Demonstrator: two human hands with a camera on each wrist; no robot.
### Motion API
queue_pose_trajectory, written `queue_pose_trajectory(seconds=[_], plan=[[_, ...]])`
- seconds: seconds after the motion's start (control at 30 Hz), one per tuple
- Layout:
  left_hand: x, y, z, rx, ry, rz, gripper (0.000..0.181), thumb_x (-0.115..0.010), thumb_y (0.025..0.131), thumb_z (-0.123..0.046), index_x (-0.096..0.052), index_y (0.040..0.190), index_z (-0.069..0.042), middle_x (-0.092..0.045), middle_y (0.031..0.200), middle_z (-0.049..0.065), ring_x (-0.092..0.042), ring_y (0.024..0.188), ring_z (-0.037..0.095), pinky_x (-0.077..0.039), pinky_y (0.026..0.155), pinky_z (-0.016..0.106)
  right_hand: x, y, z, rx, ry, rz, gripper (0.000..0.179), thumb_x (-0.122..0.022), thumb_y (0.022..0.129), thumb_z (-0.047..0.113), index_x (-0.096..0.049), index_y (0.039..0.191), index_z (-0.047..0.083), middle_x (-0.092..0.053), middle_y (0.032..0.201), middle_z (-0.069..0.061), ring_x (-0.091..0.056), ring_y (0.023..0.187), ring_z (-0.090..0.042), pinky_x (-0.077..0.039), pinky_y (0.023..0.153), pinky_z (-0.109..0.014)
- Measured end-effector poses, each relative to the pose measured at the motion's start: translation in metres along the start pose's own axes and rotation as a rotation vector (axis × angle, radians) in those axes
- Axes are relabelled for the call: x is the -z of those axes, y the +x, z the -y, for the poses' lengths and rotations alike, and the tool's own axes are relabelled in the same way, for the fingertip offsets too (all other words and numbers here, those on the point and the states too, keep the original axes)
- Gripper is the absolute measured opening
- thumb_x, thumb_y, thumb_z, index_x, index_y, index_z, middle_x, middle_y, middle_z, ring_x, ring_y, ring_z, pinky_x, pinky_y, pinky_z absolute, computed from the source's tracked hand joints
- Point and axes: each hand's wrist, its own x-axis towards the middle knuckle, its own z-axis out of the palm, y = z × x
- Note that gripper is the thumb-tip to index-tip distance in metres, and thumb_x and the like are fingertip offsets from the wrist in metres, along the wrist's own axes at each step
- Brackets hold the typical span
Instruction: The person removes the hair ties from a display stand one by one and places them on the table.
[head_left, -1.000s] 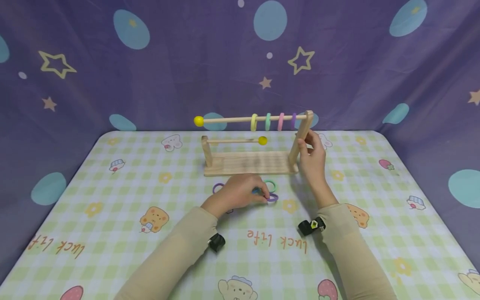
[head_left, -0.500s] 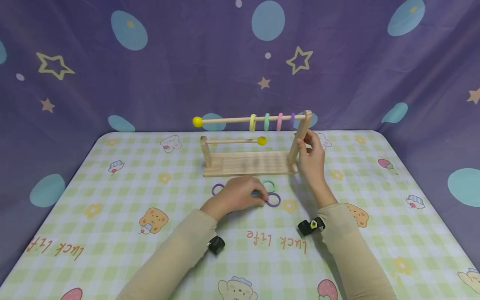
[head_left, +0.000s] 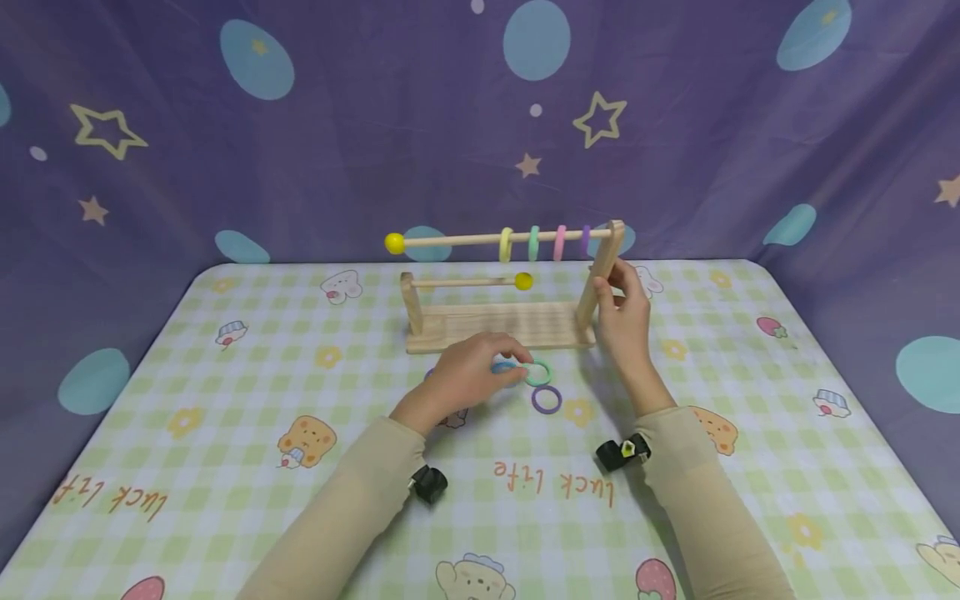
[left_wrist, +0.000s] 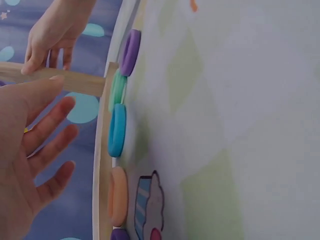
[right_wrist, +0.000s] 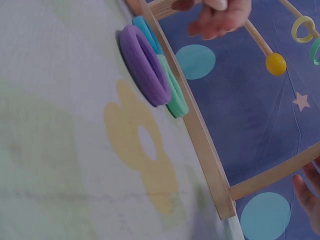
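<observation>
My left hand point(head_left: 474, 373) hovers over the loose hair ties with its fingers apart and nothing between them. Just below its fingertips lie a blue hair tie point(left_wrist: 117, 131) and a green hair tie point(head_left: 550, 372). A purple hair tie point(right_wrist: 145, 65) lies on the near side of them, and an orange hair tie point(left_wrist: 118, 196) shows further along in the left wrist view. With thumb and fingers, my right hand point(head_left: 628, 315) grips the tall right post of a wooden stand point(head_left: 502, 325). Yellow, green, pink and purple hair ties hang on its upper rod point(head_left: 450, 240).
The lower rod point(head_left: 465, 282) of the stand ends in a yellow ball point(head_left: 523, 281) and carries no hair ties. A checked cloth point(head_left: 225, 517) covers the table. Behind it hangs a purple curtain point(head_left: 375, 125).
My left hand has let go of the purple hair tie, which now lies flat, and moved slightly back and left toward the blue and green ones. My right hand keeps its grip on the post.
</observation>
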Motion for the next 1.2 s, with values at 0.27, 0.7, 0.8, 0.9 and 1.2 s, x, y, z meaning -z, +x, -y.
queue_pose_trajectory(seconds=[0.27, 0.7, 0.8, 0.9, 1.2], plan=[[0.005, 0.003, 0.000, 0.006, -0.007, -0.197, 0.017, -0.069, 0.095, -0.032, -0.072, 0.111, -0.028, -0.067, 0.118, -0.010, -0.062, 0.103, 0.013, -0.051, 0.074, 0.035, 0.000, -0.001, 0.000, 0.009, 0.005, -0.007, 0.041, -0.060, 0.097, 0.016, -0.055, 0.132, -0.003, -0.062, 0.119, -0.022, -0.059, 0.110, -0.027, -0.045, 0.080, -0.024], [0.012, 0.007, -0.002, 0.065, -0.100, -0.423, 0.020, -0.067, 0.096, -0.033, -0.072, 0.110, -0.021, -0.068, 0.112, -0.006, -0.065, 0.100, 0.021, -0.050, 0.069, 0.037, -0.001, -0.001, 0.000, 0.012, 0.003, -0.010, 0.039, -0.059, 0.097, 0.012, -0.055, 0.132, -0.005, -0.062, 0.119, -0.023, -0.059, 0.110, -0.030, -0.045, 0.080, -0.024], [0.014, 0.007, -0.004, 0.081, -0.111, -0.455, 0.020, -0.067, 0.096, -0.031, -0.072, 0.112, -0.020, -0.068, 0.113, -0.005, -0.064, 0.100, 0.021, -0.050, 0.068, 0.037, -0.001, -0.001, 0.000, 0.014, 0.002, -0.010, 0.039, -0.059, 0.097, 0.012, -0.054, 0.132, -0.005, -0.062, 0.119, -0.023, -0.059, 0.110, -0.030, -0.046, 0.080, -0.024], [0.016, 0.009, -0.006, 0.088, -0.124, -0.496, 0.020, -0.066, 0.097, -0.029, -0.071, 0.113, -0.019, -0.068, 0.115, -0.005, -0.064, 0.100, 0.019, -0.050, 0.069, 0.037, -0.001, 0.000, 0.000, 0.019, 0.005, -0.012, 0.038, -0.059, 0.097, 0.011, -0.054, 0.132, -0.005, -0.063, 0.119, -0.023, -0.059, 0.110, -0.029, -0.046, 0.080, -0.024], [0.026, 0.018, -0.012, 0.090, -0.163, -0.644, 0.020, -0.067, 0.096, -0.027, -0.071, 0.112, -0.017, -0.068, 0.111, -0.003, -0.061, 0.101, 0.018, -0.048, 0.074, 0.034, -0.001, 0.000, 0.001, 0.009, 0.012, -0.020, 0.039, -0.060, 0.096, 0.012, -0.056, 0.131, -0.005, -0.063, 0.119, -0.024, -0.059, 0.110, -0.032, -0.044, 0.079, -0.021]])
